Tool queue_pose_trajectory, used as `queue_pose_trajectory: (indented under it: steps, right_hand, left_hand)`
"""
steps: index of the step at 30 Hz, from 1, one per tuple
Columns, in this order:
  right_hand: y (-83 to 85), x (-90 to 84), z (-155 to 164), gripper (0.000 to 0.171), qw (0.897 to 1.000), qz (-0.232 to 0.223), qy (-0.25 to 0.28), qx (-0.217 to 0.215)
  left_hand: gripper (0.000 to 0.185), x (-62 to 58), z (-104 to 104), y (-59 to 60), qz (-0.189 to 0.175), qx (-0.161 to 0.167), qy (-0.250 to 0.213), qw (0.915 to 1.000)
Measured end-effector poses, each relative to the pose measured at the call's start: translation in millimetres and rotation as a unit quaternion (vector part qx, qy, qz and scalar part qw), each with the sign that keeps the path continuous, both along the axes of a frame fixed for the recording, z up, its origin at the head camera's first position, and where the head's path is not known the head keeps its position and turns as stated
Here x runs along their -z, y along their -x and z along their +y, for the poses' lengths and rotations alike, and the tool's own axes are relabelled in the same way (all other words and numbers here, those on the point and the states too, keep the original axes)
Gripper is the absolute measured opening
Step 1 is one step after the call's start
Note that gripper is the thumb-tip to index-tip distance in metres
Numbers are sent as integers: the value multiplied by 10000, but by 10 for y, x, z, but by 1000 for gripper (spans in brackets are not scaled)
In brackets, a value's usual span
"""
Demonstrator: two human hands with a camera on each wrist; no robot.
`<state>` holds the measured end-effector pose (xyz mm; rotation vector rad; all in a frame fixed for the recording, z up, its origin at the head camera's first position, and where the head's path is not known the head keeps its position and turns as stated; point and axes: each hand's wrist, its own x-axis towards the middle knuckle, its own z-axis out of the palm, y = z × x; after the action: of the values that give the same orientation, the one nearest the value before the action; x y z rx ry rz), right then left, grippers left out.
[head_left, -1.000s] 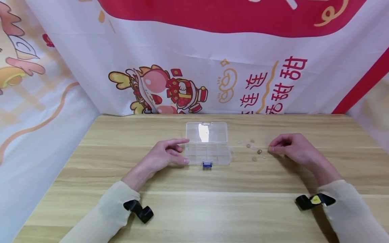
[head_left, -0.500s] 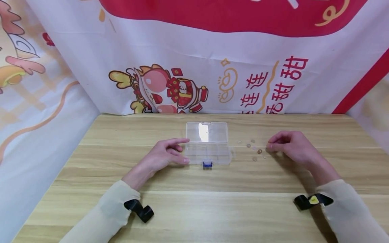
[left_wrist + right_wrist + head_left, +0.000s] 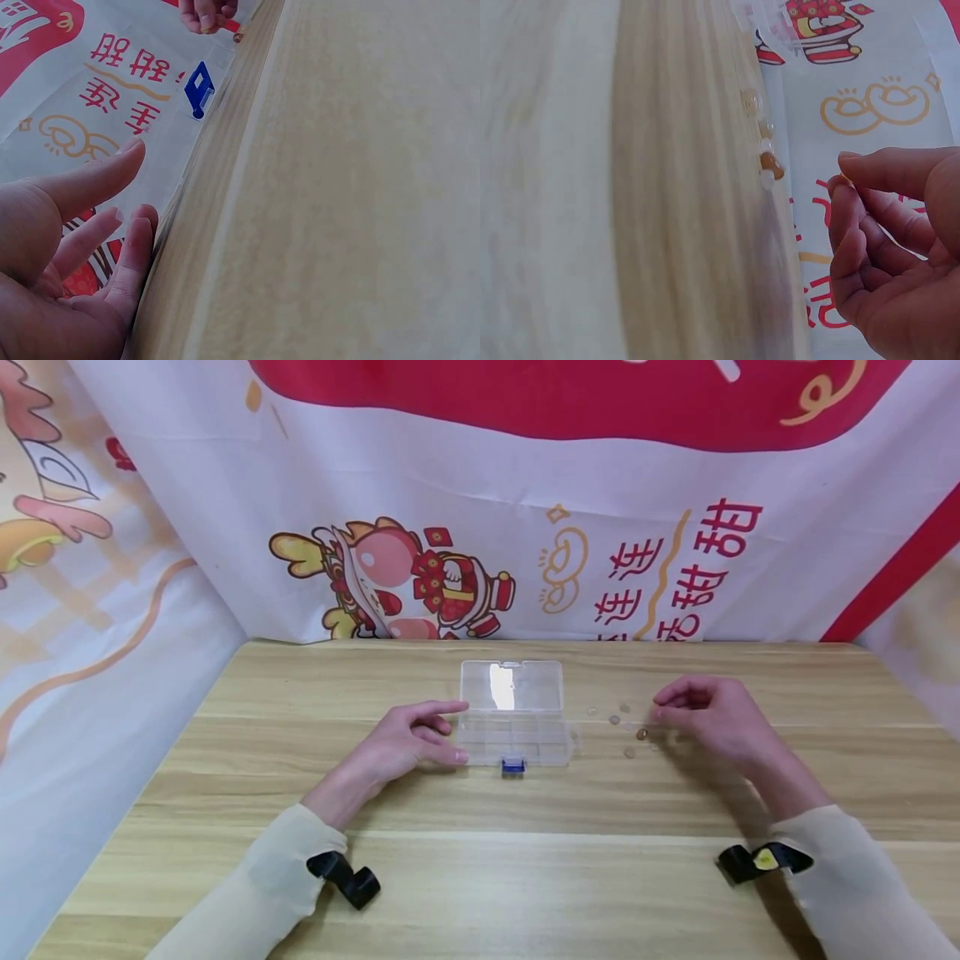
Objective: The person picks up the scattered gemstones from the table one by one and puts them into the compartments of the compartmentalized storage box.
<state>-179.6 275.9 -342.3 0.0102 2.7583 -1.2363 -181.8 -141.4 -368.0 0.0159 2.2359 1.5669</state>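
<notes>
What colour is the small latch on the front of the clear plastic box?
The latch is blue; the left wrist view shows it best.

Brightness: bright, even light across all three views, with no dim corners.
Source: overhead and diffuse, judging by a white glare patch on the lid of the clear plastic compartment box.
Shadows: soft and short, lying on the pale wooden table beneath both forearms and under the right hand.
Head view: sharp in the middle; the table's edges splay outward toward the frame corners, a wide-lens distortion.
Left wrist view: the left hand is close and slightly soft; the wood grain is smeared.
Right wrist view: the table's surface is washed out and blurred; the small brown and translucent beads are fuzzy.
</notes>
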Motion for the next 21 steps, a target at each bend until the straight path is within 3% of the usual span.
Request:
queue_pose_trajectory:
  steps: [7, 13, 21]
  right_hand:
    - [-23, -28, -86, 31, 9996, 213, 163, 27]
    - [-38, -39, -128, 30, 9986, 493, 211, 7]
    - [-42, -50, -209, 31, 9984, 502, 254, 28]
  left_hand:
    - [69, -10, 1, -2, -80, -23, -42, 10000]
    - [70, -5, 9, 6, 63, 37, -115, 9999]
    - [70, -13, -3, -9, 34, 15, -64, 10000]
